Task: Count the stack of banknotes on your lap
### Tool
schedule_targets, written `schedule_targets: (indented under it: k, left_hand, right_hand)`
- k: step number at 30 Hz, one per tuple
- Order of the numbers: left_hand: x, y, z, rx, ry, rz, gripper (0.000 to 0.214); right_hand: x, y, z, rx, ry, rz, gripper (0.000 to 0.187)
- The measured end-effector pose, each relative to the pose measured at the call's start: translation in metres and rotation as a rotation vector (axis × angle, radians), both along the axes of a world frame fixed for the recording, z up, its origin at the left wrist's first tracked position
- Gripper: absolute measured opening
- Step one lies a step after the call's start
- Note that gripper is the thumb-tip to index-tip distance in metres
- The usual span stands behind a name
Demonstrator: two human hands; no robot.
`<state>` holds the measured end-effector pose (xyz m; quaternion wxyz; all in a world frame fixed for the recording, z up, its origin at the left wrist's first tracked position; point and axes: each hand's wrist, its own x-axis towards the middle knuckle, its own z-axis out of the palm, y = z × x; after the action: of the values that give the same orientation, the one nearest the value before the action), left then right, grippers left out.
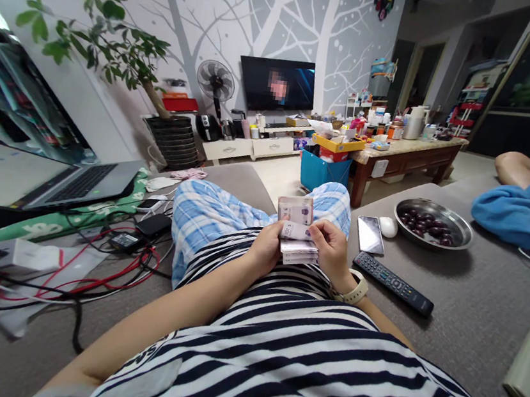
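Observation:
A stack of banknotes (299,252) is between my two hands, above my lap. My left hand (266,247) is closed on the left edge of the notes. From the right, my right hand (331,248) pinches them with the thumb on top; a pale watch is on that wrist. The upper notes stand up and fold back, with a figure 5 showing on them. Blue checked trousers (215,208) and a striped shirt lie below and around the hands.
Right of me on the sofa are a phone (370,235), a white mouse (388,227), a remote control (393,284) and a metal bowl (462,241) of dark round fruit. Left are a laptop (88,183) and tangled cables (126,265). Ahead stands a cluttered table (408,153). Another person's leg (517,169) shows at far right.

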<state>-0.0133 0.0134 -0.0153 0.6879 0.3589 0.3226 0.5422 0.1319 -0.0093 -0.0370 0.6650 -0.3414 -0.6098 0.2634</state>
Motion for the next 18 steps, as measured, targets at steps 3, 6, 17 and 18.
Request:
schedule_targets:
  k: [3, 6, 17, 18]
  left_hand:
    - [0.0, -0.0008, 0.0009, -0.01, 0.005, -0.002, 0.021]
    - [0.0002, -0.0021, 0.0026, -0.011, 0.01, -0.001, 0.02]
    - [0.0006, -0.0048, 0.0069, -0.013, 0.028, 0.011, 0.02]
    - [0.0007, -0.0054, 0.0078, -0.016, 0.03, 0.01, 0.021]
  right_hand:
    - [0.0001, -0.0001, -0.0002, 0.007, 0.002, 0.003, 0.033]
    - [0.0002, -0.0005, 0.0001, 0.018, 0.014, 0.018, 0.03]
    - [-0.0007, -0.0023, 0.0021, -0.002, 0.009, 0.004, 0.034]
    - [-0.0007, -0.0023, 0.0023, 0.003, 0.01, 0.005, 0.034]
